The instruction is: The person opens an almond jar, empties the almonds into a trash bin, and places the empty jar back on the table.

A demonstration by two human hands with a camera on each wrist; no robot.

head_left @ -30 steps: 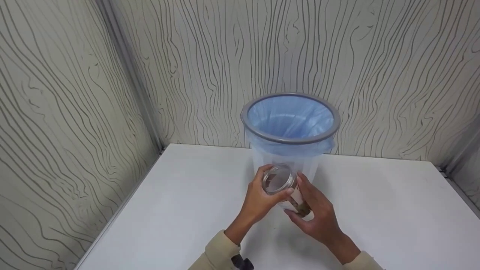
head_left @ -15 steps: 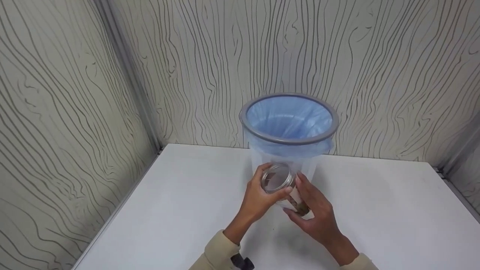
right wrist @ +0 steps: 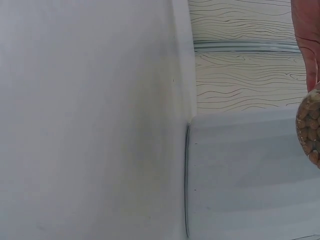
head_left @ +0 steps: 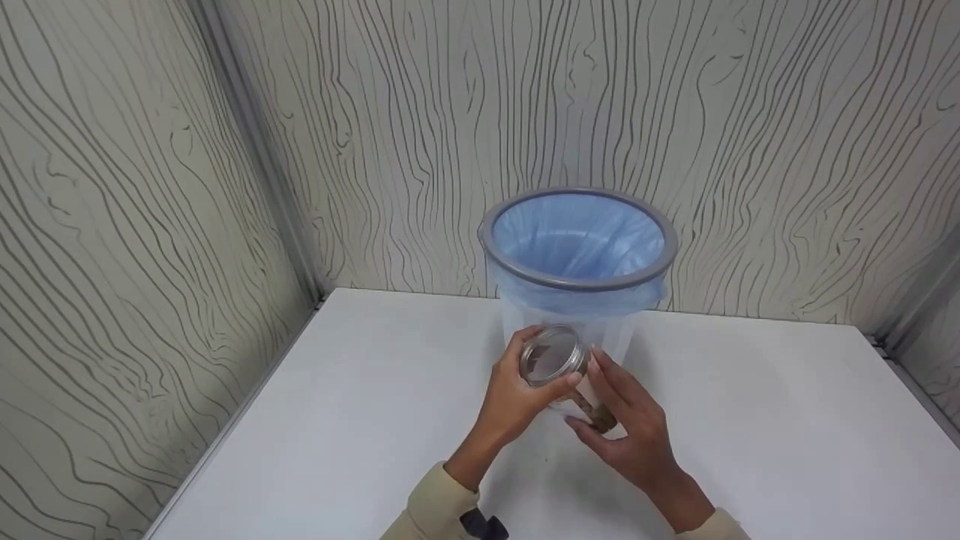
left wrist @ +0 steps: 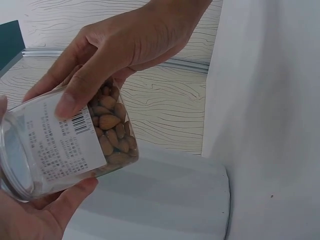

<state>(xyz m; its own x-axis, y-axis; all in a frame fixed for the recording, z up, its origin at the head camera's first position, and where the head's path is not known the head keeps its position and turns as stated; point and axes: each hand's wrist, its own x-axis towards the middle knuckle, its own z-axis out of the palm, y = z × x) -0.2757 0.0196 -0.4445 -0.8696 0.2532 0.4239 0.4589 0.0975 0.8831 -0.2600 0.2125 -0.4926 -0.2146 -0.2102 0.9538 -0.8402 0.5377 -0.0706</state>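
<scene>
Both hands hold a clear jar of almonds, raised in front of the bin. The jar tilts, its round transparent top toward the head camera and its base to the lower right. My left hand grips it round the top end, thumb along the near side. With thumb and fingers, my right hand holds the lower part. A white label with small print and a barcode wraps the side; the right thumb lies at the barcode in the left wrist view. Almonds fill the base end, also seen at the right wrist view's edge.
Behind the hands a whitish bin stands on the white table, near the back wall. A grey ring holds its blue bag. Wood-grain patterned panels enclose the table's back and sides.
</scene>
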